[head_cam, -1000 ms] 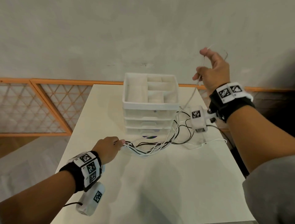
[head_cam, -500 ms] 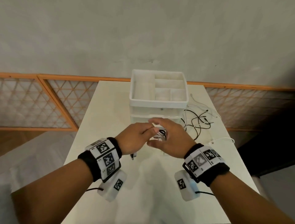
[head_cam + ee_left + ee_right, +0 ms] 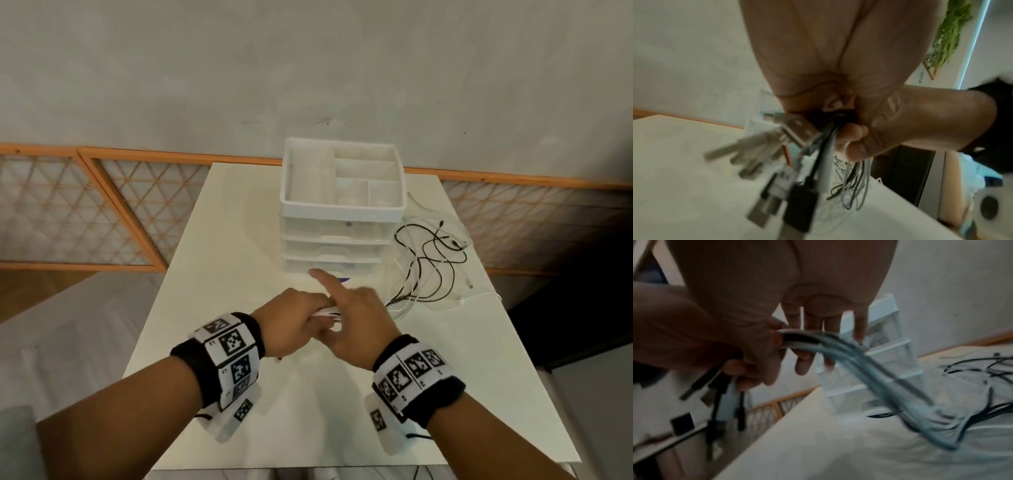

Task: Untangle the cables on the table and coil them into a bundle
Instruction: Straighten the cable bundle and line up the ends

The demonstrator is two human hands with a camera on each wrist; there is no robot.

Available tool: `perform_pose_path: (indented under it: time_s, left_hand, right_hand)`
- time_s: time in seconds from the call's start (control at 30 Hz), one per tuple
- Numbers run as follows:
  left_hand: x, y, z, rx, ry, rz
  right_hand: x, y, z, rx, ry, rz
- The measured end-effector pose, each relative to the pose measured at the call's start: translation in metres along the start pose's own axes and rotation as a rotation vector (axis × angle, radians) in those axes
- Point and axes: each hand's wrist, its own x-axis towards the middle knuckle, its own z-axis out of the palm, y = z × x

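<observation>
Clenching the cables (image 3: 327,311) near their plugs (image 3: 777,162), the left hand (image 3: 291,322) could lose strands if the right hand (image 3: 356,318), fingers straight, tugs the loose tangle (image 3: 431,270).

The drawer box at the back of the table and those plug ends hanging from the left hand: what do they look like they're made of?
The drawer box looks like plastic: a white, matte top tray and cloudy, see-through drawer fronts. The plug ends under the left hand look like bare metal, grey and dully shiny with small square holes, on black or white sleeves that are probably plastic or rubber; blur leaves that open.
</observation>
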Motion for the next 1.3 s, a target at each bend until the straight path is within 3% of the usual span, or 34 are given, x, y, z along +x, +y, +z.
perform_pose_path:
  time_s: [0.1,0.2,0.27,0.4,0.47,0.6,0.73,0.83,0.9,1.03,1.17,1.3]
  left_hand:
    - [-0.006,0.003,-0.007,-0.211,0.056,-0.017]
    - [-0.016,0.002,-0.006,-0.278,0.043,-0.016]
    - [-0.018,0.005,-0.001,-0.291,0.089,-0.010]
    - [-0.015,0.014,-0.002,-0.195,0.129,0.021]
    - [-0.014,0.017,-0.009,-0.222,0.141,0.041]
    - [-0.014,0.019,-0.024,-0.687,0.219,-0.020]
    - [-0.010,0.027,-0.024,-1.361,0.202,-0.108]
    - [-0.002,0.035,-0.021,-1.558,0.203,-0.217]
    - [0.003,0.038,-0.022,-1.547,0.264,-0.254]
    - [0.006,0.042,-0.026,-1.215,0.329,-0.269]
    - [0.008,0.048,-0.028,-1.019,0.268,-0.182]
    - [0.009,0.044,-0.021,-0.932,0.347,-0.111]
  right_hand:
    - [-0.002,-0.001,-0.012,0.320,0.085,0.069]
    - [-0.007,0.006,-0.029,0.534,0.131,0.179]
    - [-0.011,0.007,-0.032,0.515,0.119,0.140]
    - [-0.020,0.008,-0.039,0.242,0.082,0.003]
    - [-0.022,0.003,-0.048,0.326,0.061,-0.069]
    - [-0.020,-0.005,-0.063,0.707,0.199,-0.106]
    - [-0.018,-0.002,-0.065,0.849,0.373,0.002]
    - [-0.019,-0.004,-0.062,0.895,0.378,-0.001]
    - [-0.021,-0.004,-0.059,0.852,0.336,-0.025]
    - [-0.024,-0.006,-0.055,0.768,0.214,-0.004]
    - [-0.023,-0.014,-0.055,0.669,0.252,-0.060]
    - [-0.024,-0.015,-0.055,0.582,0.264,-0.092]
